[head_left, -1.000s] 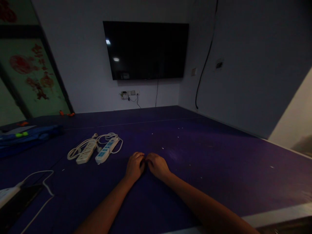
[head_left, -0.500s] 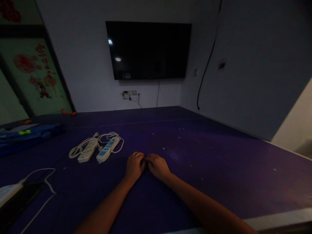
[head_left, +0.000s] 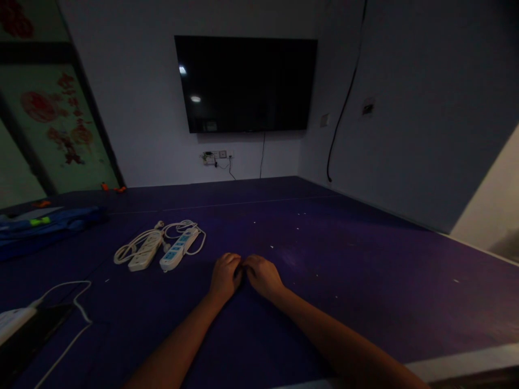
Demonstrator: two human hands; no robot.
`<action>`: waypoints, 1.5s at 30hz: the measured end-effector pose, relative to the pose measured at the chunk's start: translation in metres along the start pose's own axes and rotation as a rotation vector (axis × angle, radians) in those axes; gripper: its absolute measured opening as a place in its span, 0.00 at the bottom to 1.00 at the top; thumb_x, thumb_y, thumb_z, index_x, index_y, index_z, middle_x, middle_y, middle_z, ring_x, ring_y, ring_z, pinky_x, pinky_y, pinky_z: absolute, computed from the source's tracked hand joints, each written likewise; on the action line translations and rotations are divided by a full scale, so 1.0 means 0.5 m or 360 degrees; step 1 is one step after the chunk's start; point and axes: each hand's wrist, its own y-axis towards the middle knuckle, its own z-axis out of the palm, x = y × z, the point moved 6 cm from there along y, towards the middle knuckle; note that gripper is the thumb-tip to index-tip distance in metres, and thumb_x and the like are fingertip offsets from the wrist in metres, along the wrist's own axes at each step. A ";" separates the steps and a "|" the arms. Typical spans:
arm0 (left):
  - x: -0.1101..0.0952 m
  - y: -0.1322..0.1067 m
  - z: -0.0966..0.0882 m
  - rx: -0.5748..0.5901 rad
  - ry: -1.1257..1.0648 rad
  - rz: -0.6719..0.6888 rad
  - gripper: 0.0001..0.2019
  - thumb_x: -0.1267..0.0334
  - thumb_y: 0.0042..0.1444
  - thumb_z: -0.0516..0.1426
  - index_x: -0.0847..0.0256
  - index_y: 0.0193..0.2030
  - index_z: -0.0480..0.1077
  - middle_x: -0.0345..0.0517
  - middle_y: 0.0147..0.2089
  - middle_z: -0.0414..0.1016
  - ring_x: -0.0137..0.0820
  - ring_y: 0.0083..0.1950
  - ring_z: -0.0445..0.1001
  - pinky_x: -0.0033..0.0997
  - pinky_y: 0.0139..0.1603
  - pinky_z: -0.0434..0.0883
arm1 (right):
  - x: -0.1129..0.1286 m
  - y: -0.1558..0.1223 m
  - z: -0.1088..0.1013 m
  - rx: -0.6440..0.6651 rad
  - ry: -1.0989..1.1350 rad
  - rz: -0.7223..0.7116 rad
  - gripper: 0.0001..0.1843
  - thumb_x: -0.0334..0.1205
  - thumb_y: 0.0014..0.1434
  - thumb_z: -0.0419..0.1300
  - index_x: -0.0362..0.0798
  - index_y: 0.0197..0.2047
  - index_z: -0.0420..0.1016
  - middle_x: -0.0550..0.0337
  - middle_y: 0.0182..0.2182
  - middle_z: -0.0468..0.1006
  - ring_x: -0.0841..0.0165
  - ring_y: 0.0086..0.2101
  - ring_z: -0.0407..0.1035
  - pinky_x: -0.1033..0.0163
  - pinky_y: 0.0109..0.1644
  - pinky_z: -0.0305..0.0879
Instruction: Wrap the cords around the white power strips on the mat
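My left hand (head_left: 224, 276) and my right hand (head_left: 262, 275) rest side by side on the dark purple surface (head_left: 365, 270), knuckles up, fingers curled under and touching each other. I cannot see anything inside either fist. Two white power strips lie to the left of my hands: one with blue sockets (head_left: 177, 249) nearest, a plain one (head_left: 144, 253) beyond it, each with its cord coiled beside it.
A black screen (head_left: 246, 84) hangs on the far wall above a wall socket (head_left: 214, 156). A blue object (head_left: 48, 224) lies at the far left. A dark flat device (head_left: 28, 337) with a white cable (head_left: 68, 302) sits at the near left edge.
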 end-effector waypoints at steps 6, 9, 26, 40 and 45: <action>0.003 0.002 -0.001 0.0000 -0.0025 -0.0006 0.11 0.70 0.54 0.51 0.62 0.38 0.73 0.51 0.42 0.76 0.39 0.46 0.71 0.41 0.48 0.69 | 0.004 0.000 -0.002 0.0013 -0.0016 -0.0024 0.18 0.28 0.57 0.48 0.48 0.43 0.76 0.55 0.42 0.78 0.67 0.44 0.70 0.64 0.49 0.64; 0.003 0.002 0.000 0.0002 -0.0019 0.0000 0.11 0.71 0.54 0.51 0.61 0.39 0.74 0.51 0.43 0.76 0.38 0.46 0.71 0.41 0.48 0.69 | 0.003 0.000 -0.002 0.0029 -0.0029 0.0008 0.18 0.28 0.57 0.48 0.48 0.44 0.76 0.55 0.43 0.77 0.67 0.44 0.70 0.64 0.49 0.64; -0.001 0.003 -0.004 0.0027 0.0015 0.0001 0.11 0.70 0.55 0.50 0.62 0.39 0.74 0.52 0.43 0.76 0.40 0.47 0.71 0.42 0.49 0.68 | 0.003 -0.001 -0.003 0.0003 0.0006 -0.0010 0.17 0.28 0.57 0.48 0.47 0.44 0.75 0.56 0.42 0.78 0.67 0.43 0.70 0.65 0.48 0.63; 0.001 0.000 -0.002 0.0084 0.0033 -0.0037 0.11 0.71 0.53 0.52 0.64 0.39 0.74 0.52 0.45 0.76 0.39 0.49 0.70 0.42 0.51 0.67 | -0.001 0.000 0.004 0.0009 -0.0019 -0.0007 0.17 0.29 0.58 0.47 0.47 0.43 0.75 0.55 0.42 0.78 0.67 0.43 0.70 0.64 0.49 0.63; 0.000 0.002 -0.002 0.0112 0.0036 -0.0062 0.11 0.70 0.55 0.51 0.64 0.40 0.74 0.52 0.45 0.76 0.39 0.49 0.70 0.41 0.52 0.67 | 0.000 0.000 0.002 0.0003 -0.0008 -0.0021 0.17 0.29 0.58 0.47 0.47 0.43 0.75 0.54 0.43 0.78 0.67 0.43 0.70 0.64 0.48 0.63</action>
